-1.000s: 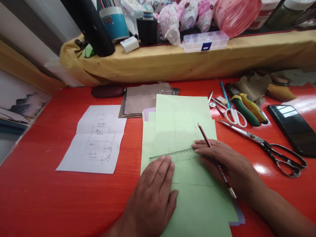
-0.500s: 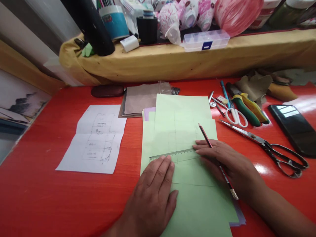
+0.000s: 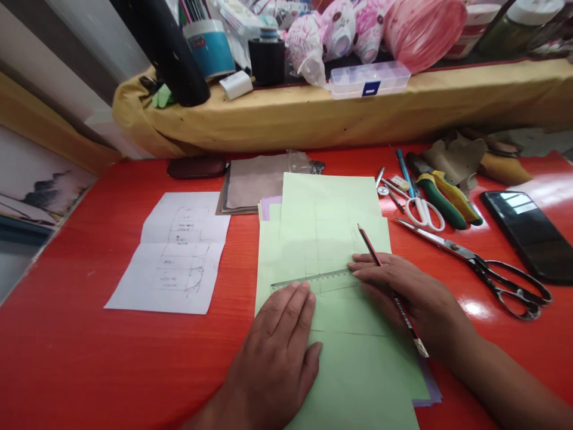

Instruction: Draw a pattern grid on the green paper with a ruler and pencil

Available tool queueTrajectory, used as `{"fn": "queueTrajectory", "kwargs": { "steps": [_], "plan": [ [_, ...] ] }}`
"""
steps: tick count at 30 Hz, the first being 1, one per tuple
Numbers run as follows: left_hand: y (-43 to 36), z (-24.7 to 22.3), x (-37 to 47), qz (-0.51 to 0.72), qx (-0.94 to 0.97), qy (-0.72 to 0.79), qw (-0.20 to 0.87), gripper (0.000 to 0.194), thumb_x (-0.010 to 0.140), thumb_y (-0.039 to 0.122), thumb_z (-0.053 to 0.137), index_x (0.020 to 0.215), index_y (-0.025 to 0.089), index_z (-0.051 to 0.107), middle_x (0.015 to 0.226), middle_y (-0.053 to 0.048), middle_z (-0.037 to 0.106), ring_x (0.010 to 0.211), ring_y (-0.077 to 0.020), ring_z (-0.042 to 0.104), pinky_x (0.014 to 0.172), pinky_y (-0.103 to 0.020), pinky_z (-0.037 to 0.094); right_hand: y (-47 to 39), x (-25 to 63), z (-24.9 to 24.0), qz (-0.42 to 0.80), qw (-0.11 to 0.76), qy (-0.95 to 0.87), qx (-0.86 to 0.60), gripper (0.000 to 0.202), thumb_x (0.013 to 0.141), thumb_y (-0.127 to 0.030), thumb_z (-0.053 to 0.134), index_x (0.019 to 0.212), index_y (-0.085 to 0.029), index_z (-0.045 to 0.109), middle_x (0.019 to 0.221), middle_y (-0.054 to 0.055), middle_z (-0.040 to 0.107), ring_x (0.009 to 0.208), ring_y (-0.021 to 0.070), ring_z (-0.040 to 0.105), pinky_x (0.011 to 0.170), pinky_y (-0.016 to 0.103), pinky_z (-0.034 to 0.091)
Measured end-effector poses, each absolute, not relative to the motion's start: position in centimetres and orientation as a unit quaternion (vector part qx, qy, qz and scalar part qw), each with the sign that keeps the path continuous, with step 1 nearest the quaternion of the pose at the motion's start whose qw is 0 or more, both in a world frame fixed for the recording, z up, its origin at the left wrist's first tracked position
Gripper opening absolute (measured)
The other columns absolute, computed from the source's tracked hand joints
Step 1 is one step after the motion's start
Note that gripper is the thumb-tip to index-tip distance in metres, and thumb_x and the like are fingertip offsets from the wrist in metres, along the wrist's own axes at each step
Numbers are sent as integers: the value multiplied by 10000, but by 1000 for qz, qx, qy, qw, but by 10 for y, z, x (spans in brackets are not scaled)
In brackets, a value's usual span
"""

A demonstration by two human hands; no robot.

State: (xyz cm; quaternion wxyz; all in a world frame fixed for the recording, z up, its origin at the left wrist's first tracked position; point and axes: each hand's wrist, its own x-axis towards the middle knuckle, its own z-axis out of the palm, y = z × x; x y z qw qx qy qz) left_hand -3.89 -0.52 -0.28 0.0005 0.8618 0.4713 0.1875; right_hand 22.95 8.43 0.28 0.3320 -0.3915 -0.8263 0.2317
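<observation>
Pale green paper [image 3: 331, 191] with thin pencil lines lies on a stack of coloured sheets. A clear ruler [image 3: 329, 278] crosses it at a slight slant. My left hand [image 3: 277, 346] lies flat on the paper, its fingertips pressing the ruler's lower edge near the left end. At the ruler's right end, the fingertips of my right hand [image 3: 412, 292] touch it. A red and black pencil [image 3: 367, 242] is tucked between the fingers of that hand, its point aimed up and away from the paper's near edge. Part of the ruler's right end is hidden under the fingers.
To the left lies a creased white sheet with a drawn pattern [image 3: 179, 257]. Large scissors [image 3: 465, 254], white-handled scissors [image 3: 425, 214], pliers [image 3: 447, 197] and a phone [image 3: 530, 236] are at right. Behind stands a cloth-covered ledge [image 3: 286, 122] crowded with jars and a clear box [image 3: 369, 79].
The camera view has shifted slightly. Both hands, the ruler and the pencil keep their places on the paper.
</observation>
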Motion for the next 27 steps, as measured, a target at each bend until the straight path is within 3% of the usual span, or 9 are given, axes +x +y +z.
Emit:
{"fn": "queueTrajectory", "kwargs": {
  "steps": [27],
  "plan": [
    [-8,-5,-39,178,861,477,10,480,1124,236,473,1541,16,564,1608,-188,590,1520,-333,500,1247,-499,466,85,230,4,241,339,-818,-398,210,1068,-167,660,1209,-279,768,1214,80,852,1174,264,820,1000,473,691]
  ]
}}
